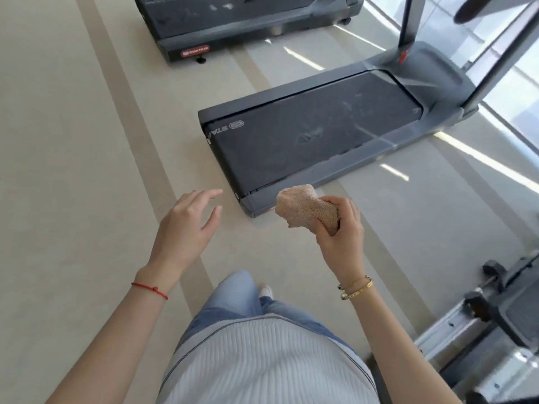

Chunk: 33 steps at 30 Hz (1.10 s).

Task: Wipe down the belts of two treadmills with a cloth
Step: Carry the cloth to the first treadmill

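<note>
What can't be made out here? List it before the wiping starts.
- Far treadmill, head view: its front end and console are cut off by the top edge.
- Near treadmill: console out of frame; only the uprights show.
- Belt logo: partly readable, the rest wraps under the belt end.
- Cloth: bunched in the right hand, so its full shape is hidden.
- Equipment at lower right: blurred and cropped, type unclear.
- Left hand: open, holding nothing.
</note>
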Each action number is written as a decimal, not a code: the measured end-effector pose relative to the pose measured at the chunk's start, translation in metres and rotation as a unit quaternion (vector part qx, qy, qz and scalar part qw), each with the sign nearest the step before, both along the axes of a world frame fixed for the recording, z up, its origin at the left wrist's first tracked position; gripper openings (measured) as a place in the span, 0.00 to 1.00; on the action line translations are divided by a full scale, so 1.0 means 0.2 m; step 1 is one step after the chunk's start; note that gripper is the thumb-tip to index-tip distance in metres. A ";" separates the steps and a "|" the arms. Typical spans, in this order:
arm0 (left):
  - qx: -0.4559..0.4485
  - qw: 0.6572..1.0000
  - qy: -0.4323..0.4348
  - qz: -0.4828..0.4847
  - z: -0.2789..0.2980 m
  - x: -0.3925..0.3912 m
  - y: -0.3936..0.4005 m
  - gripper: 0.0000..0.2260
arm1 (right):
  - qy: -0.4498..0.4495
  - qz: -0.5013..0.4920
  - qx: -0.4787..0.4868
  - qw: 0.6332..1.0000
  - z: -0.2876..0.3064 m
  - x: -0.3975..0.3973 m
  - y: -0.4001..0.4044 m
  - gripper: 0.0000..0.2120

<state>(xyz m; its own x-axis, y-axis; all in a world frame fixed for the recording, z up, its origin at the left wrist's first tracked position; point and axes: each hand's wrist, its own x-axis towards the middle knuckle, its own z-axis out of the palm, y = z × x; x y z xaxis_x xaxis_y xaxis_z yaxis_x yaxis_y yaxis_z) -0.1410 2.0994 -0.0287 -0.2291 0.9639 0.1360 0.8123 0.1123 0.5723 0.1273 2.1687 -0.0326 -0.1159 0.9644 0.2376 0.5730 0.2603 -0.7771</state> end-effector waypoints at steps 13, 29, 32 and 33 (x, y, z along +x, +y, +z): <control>-0.031 0.999 -0.007 0.011 -0.13 -0.04 1.26 0.13 | -0.004 0.046 -0.042 0.998 -0.18 -0.17 1.27 0.21; -0.078 0.995 -0.009 0.059 -0.36 0.11 2.44 0.15 | -0.034 0.118 -0.124 0.985 -0.39 -0.10 2.59 0.22; -0.083 0.992 -0.010 0.096 -0.47 0.18 2.60 0.15 | -0.056 0.150 -0.127 0.979 -0.52 -0.07 2.84 0.22; -0.085 0.991 -0.011 0.107 -0.52 0.19 2.65 0.15 | -0.065 0.161 -0.131 0.976 -0.58 -0.06 2.92 0.23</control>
<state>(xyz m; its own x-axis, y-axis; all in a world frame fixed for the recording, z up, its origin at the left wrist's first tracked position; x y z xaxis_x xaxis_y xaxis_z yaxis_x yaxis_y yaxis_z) -0.1024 2.6288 -0.1321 -0.4319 0.9013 -0.0322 0.7470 0.3775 0.5473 0.1149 2.7534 -0.1481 -0.4355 0.8989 -0.0483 0.5922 0.2457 -0.7674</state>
